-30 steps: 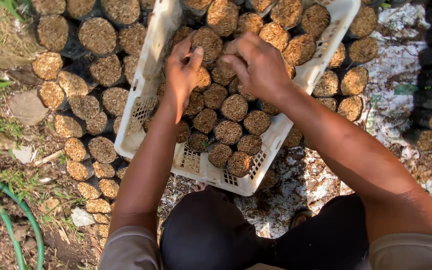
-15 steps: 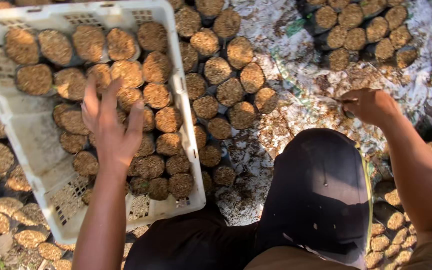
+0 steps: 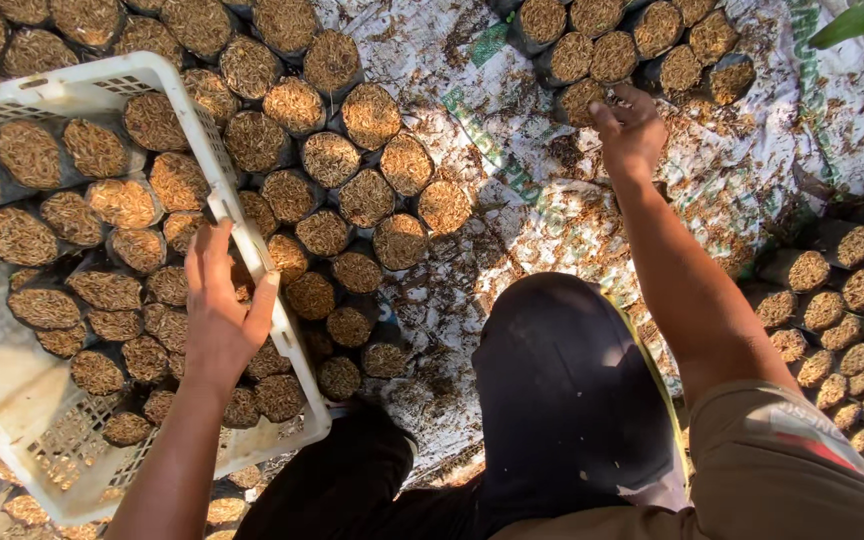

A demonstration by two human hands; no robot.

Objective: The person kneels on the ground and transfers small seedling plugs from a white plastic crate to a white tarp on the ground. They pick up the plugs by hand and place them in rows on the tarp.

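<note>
Work in hand: filling a white plastic crate [image 3: 12,400] with small black grow bags packed with husk-like fibre.
Crate: on the ground at the near left, tilted; most of it holds upright bags [image 3: 102,150], packed side by side. The near-left corner is bare mesh, so by my judgement it is well over half full, with a few places left.
Left hand [image 3: 220,318]: fingers spread apart, palm down on the crate's right rim and the bags just inside it; it clasps nothing.
Right hand [image 3: 632,128]: stretched to the far right, fingers curled loosely at the edge of a far cluster of bags [image 3: 617,50], touching or nearly touching one; I cannot tell whether it has a grip.
Loose bags: a dense group [image 3: 352,190] stands just right of the crate, and more rows [image 3: 852,300] stand at the right edge.
Ground: printed woven sacking [image 3: 512,210] strewn with husk, between the groups.
Left to do: judging by this, many bags are not crated.
</note>
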